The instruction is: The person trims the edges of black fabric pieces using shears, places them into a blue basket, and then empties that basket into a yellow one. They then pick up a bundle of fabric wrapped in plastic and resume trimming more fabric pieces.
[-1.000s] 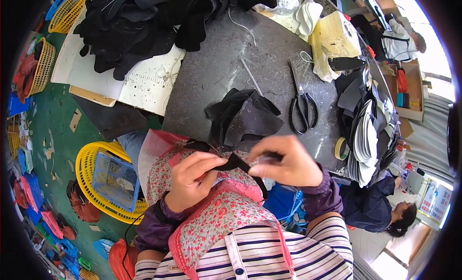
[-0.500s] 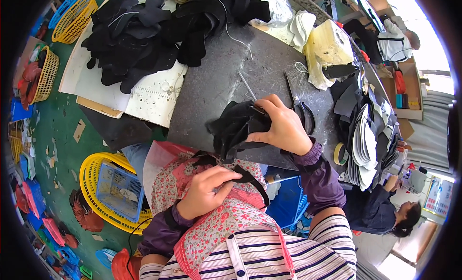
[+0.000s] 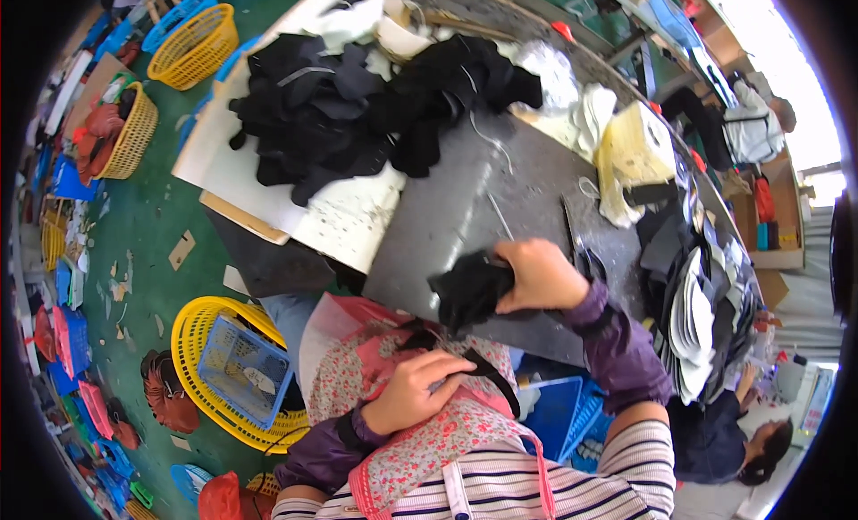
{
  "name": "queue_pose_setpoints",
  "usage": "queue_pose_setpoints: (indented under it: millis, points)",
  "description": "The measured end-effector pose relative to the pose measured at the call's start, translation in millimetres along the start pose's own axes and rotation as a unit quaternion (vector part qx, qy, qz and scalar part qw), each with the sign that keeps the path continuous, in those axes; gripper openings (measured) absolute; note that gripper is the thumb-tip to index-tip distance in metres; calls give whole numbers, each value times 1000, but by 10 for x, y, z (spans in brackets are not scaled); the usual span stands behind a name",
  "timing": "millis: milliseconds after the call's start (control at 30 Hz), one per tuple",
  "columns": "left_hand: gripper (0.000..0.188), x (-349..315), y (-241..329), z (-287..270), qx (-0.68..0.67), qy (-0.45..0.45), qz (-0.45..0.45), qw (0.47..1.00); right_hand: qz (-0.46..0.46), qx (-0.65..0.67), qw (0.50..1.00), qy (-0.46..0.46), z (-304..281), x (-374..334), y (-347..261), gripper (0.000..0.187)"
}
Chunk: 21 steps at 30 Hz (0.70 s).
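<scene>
My right hand (image 3: 543,274) grips a crumpled bundle of black fabric pieces (image 3: 469,292) over the front of the dark table. A thin light rod (image 3: 500,218) extends beyond its fingertips; I cannot tell whether it lies on the table or is in the hand. Black-handled scissors (image 3: 585,256) lie just right of that hand. Over my lap, my left hand (image 3: 416,390) has its fingers closed on one end of a curved black strip (image 3: 492,377), which rests on the floral apron (image 3: 438,422). The left thumb is partly hidden.
A large heap of black cut pieces (image 3: 313,109) covers the table's far left. Stacked white and black pieces (image 3: 693,310) line the right edge, behind them a yellowish block (image 3: 636,144). A yellow basket (image 3: 192,404) stands at left, a blue crate (image 3: 554,413) by my knees.
The view has shifted, so the table sits lower and further right. The black bundle looks more bunched up in my right hand. My left hand remains on the strip.
</scene>
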<state>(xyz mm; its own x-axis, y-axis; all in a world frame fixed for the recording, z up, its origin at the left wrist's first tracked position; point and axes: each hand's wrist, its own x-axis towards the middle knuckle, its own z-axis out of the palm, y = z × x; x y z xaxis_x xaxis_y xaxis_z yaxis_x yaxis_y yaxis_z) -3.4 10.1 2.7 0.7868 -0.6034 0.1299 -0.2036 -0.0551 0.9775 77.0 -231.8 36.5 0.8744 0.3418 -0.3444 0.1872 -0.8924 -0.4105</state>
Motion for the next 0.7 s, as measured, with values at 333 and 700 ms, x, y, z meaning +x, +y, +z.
queue_pose_setpoints:
  millis: [333,700]
  points:
    - [15,-76,-2,-408,-5,175,-55,983,64,470,858,199,-638,229,236,39]
    - [16,-114,-93,-464,14,233,41,972,67,43,922,379,-356,126,104,49]
